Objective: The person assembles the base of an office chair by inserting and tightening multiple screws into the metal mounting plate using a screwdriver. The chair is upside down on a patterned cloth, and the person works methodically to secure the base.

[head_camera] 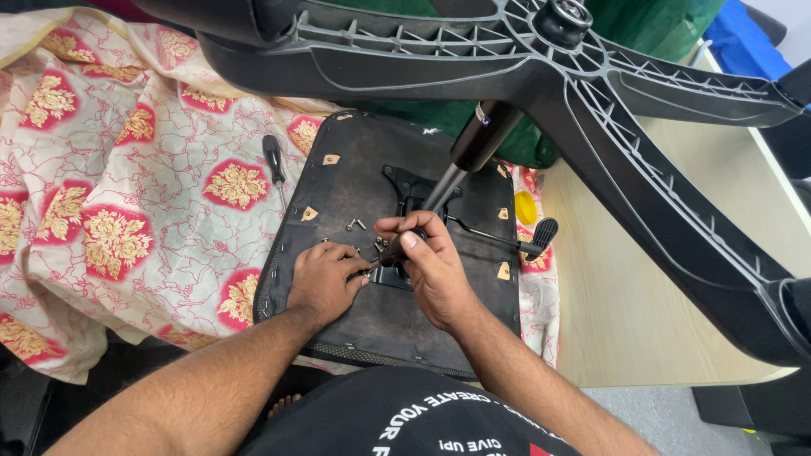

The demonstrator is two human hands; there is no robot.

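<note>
A five-armed chair base is seen overhead, filling the frame from 11 to 4 o'clock, with its gas cylinder running down toward the centre. Below it an upturned seat lies underside up on a floral cloth, which covers the 9 o'clock side; a pale table lies at 3 o'clock.

At the seat's centre a black metal plate is mounted, with a lever reaching out to 3 o'clock.

The right hand is closed around a dark tool handle at the plate's near edge. The left hand is pinched at the tool's tip; what lies between its fingers is too small to tell.

Loose screws lie on the seat at 10 o'clock of the hands. A spare screwdriver rests untouched at the seat's 10 o'clock edge.

The plate's fastening is judged to be partway: screws still lie loose, and whether any is driven home cannot be told.
</note>
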